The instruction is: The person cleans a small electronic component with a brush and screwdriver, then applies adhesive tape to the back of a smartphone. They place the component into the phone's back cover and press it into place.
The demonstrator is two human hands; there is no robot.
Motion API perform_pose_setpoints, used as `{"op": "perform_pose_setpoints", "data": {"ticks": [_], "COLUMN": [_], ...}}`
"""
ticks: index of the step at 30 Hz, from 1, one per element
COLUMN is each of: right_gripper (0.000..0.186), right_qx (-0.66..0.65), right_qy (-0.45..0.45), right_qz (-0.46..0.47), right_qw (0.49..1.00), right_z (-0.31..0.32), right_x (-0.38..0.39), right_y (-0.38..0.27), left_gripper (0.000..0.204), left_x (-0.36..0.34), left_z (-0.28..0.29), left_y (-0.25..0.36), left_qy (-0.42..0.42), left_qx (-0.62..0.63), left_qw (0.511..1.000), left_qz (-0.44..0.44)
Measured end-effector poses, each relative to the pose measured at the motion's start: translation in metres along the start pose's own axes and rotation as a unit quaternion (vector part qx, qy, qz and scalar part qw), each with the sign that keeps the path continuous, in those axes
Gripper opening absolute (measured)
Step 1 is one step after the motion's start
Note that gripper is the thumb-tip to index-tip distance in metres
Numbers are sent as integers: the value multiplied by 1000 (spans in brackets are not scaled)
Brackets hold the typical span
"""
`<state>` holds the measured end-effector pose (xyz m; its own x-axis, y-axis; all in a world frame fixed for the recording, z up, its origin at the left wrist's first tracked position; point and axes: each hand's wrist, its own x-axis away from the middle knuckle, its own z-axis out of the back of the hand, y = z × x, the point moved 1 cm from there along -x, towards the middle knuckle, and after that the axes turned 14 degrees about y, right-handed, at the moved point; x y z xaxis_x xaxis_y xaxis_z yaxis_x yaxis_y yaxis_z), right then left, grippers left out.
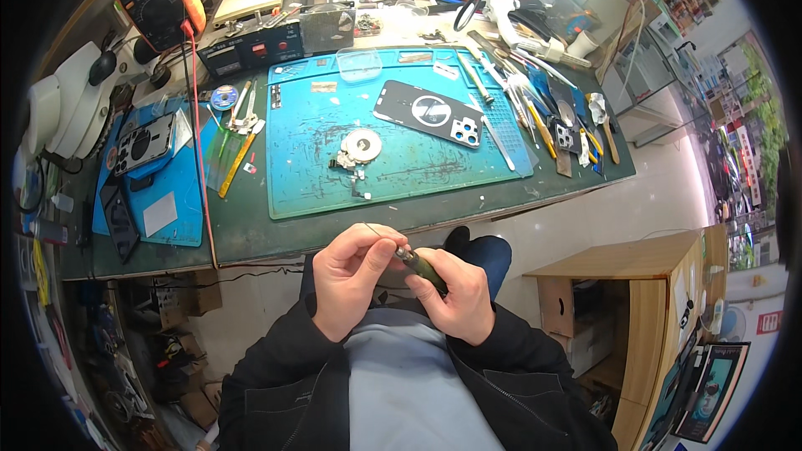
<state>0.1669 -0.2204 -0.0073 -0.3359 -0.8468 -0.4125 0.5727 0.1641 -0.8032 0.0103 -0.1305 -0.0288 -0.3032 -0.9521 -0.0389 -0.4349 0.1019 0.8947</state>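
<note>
Both hands are close together in front of my body, just off the near edge of the bench. My right hand (455, 291) is closed round a dark green-handled tool (428, 271) with a metal collar, its kind not clear. At the collar end, my left hand (355, 271) pinches with thumb and forefinger. A thin, dark sliver (373, 230) sticks out above those fingers; it is too small to identify. On the blue work mat (317, 171) beyond lie a black phone back panel (430, 113) with a white ring and a round, pale coil part (362, 145) with small pieces attached.
Tweezers, brushes and other hand tools crowd the mat's right side, near a yellow-handled tool (543, 129). At left are a phone (146, 146), a solder spool (224, 98) and a red cable (203, 167). A multimeter (154, 0) stands behind. A wooden cabinet (618, 252) is at right.
</note>
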Motion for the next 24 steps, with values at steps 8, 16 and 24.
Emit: {"op": "perform_pose_setpoints", "data": {"ticks": [8, 16, 24], "right_gripper": [26, 26, 24], "right_qx": [6, 10, -71], "right_qy": [-6, -3, -52], "right_qz": [-2, -6, -90], "right_qw": [1000, 1000, 992], "right_z": [1, 2, 7], "right_x": [1, 1, 6], "right_y": [1, -1, -3], "left_gripper": [14, 17, 13], "left_x": [1, 4, 3], "left_z": [2, -2, 4], "left_y": [-3, -3, -6], "left_qy": [-3, -10, -44], "left_qx": [-25, 42, -12], "left_qw": [1000, 998, 999], "left_qz": [-13, 34, 2]}}
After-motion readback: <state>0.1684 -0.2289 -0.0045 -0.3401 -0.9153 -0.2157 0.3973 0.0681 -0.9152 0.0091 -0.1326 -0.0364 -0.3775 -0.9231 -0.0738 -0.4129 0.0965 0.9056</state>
